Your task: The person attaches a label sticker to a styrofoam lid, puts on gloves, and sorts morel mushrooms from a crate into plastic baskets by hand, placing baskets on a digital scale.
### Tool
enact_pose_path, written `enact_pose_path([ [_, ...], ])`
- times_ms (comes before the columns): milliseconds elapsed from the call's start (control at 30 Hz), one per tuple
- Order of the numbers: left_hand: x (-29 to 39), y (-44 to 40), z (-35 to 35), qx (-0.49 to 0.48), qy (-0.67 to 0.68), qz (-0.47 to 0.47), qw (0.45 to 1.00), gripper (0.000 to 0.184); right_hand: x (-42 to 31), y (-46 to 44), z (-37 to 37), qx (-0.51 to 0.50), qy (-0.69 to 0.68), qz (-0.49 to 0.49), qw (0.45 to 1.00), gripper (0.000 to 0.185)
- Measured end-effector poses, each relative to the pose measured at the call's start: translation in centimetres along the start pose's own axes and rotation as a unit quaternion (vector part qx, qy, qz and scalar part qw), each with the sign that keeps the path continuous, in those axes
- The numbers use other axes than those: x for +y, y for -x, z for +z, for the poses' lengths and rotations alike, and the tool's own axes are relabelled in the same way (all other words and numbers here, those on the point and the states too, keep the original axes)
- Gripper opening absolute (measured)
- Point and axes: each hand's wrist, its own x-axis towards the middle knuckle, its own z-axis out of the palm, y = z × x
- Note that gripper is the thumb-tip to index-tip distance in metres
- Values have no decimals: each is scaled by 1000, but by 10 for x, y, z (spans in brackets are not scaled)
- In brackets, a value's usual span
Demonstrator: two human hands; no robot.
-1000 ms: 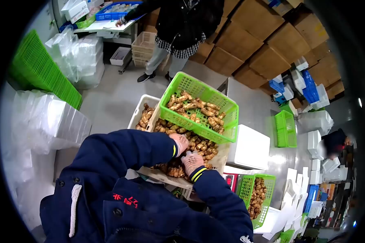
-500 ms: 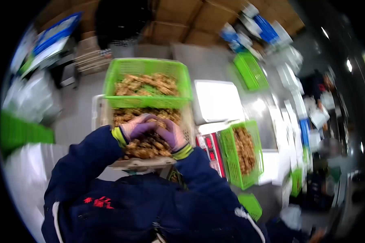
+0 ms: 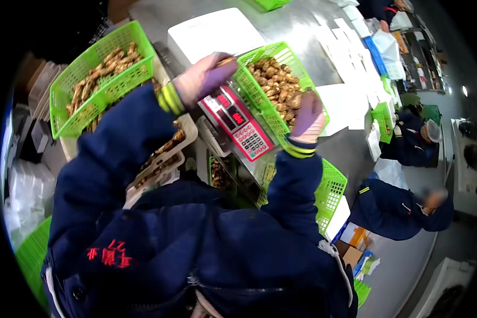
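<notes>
My left hand [image 3: 204, 79], in a thin glove, pinches a brown knobbly piece [image 3: 226, 62] beside the left rim of a green basket [image 3: 273, 110]. Many similar brown pieces [image 3: 274, 82] lie in this basket. At its right edge, my right hand [image 3: 308, 119] is closed round another brown piece [image 3: 309, 98], partly blurred. Between the basket and my left sleeve sits a red and white scale [image 3: 237, 123] with lit red digits and a keypad.
Another green basket [image 3: 63, 103] of brown pieces rests on pale crates at left. A white box [image 3: 214, 34] stands behind the scale. White sheets [image 3: 344, 103] lie right of the basket. Co-workers [image 3: 389, 209] in dark blue are at right. An additional green basket [image 3: 328, 193] is by my right sleeve.
The view has swung right. My hands have left the crate of brown pieces, moved apart and come to the green basket by the scale, each with a brown piece.
</notes>
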Motion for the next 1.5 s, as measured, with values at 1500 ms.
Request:
enact_pose_path([
  [1500, -22, 202, -141, 118, -40, -253, 959, 33, 11, 146, 91, -463, 92, 121, 873, 16],
])
